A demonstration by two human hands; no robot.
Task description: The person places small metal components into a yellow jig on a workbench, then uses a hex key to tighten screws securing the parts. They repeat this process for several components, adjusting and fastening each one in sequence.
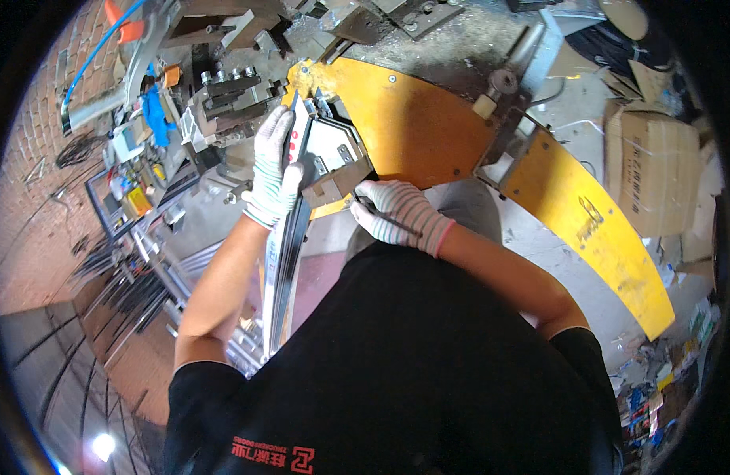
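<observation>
My left hand (274, 170), in a striped white glove, is closed around a long metal profile (282, 269). The profile runs from the machine down along my left side. My right hand (401, 212), gloved the same way, grips a thin dark rod (393, 222) just right of a brownish metal block (337, 182). Behind that block sits a pale metal plate (327, 142) with small fittings, set beside the profile's far end. A yellow machine plate (412, 119) spreads out beyond my hands.
A second curved yellow plate (587, 229) extends to the right, joined near a metal bracket (507, 150). A cardboard box (654, 170) stands at far right. Metal clamps and blocks (230, 99) crowd the back left. Tools and metal bars (135, 285) lie on the left floor.
</observation>
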